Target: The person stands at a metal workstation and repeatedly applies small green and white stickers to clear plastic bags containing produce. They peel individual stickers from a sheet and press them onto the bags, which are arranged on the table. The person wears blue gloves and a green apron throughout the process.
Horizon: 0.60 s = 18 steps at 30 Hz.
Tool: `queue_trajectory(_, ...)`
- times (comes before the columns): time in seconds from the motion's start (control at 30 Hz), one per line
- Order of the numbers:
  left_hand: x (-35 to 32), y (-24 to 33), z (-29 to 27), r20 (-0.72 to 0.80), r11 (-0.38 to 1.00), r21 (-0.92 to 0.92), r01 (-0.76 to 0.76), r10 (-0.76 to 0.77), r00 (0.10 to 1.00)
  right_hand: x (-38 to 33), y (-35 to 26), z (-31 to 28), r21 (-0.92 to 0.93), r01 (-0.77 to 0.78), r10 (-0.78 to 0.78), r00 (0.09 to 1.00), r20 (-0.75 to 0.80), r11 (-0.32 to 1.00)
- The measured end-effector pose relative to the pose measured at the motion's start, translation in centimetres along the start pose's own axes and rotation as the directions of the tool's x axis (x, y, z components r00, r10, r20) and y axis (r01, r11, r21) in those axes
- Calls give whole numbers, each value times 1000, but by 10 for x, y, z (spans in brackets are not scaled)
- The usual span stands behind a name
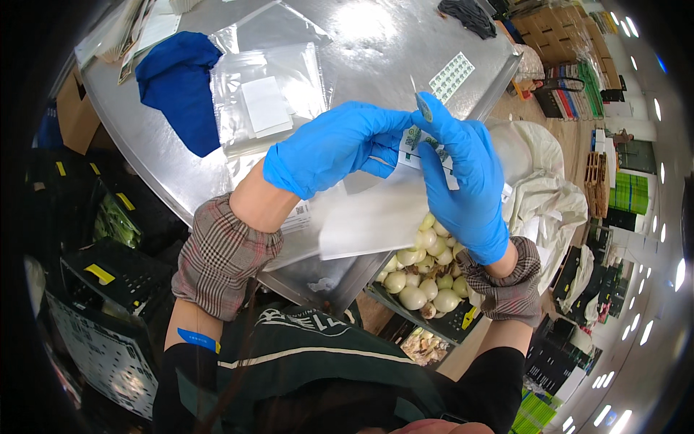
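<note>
Above the metal table, my gloved right hand (pixel 463 181) holds a small white sticker sheet (pixel 410 148) with green print between thumb and fingers. My left hand (pixel 340 145), also in a blue glove, has its fingers closed at the sheet's left edge. A round green sticker (pixel 424 108) sits at my right index fingertip. Below the hands lies a blank white sheet (pixel 372 224), reaching past the table's near edge. Clear plastic bags (pixel 300 72) with white paper slips (pixel 266 105) on top lie to the left. Another sticker sheet (pixel 452 77) rests farther right.
A blue cloth (pixel 181 87) lies on the metal table (pixel 155 163) at left, a dark cloth (pixel 468 16) at the far right. A black crate of onions (pixel 426 286) stands below the near edge. A white sack (pixel 542 170) is at right, black crates (pixel 116 271) at left.
</note>
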<state>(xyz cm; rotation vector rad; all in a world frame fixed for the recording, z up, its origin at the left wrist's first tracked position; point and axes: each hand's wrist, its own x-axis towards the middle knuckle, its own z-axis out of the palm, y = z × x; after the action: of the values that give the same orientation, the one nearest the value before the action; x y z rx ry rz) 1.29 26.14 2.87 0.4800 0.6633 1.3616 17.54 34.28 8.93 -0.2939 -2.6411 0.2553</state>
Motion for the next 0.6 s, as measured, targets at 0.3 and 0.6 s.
queue_trajectory(0.3, -65, 20, -38, -217, 809, 582, -83, 253, 943, 10, -35, 3, 762, -229, 355, 935, -1, 606)
queue_trajectory(0.6, -420, 47, -113, -557, 553, 678, 484, 816, -152, -3, -40, 90, 894, -447, 497, 770, 401, -30)
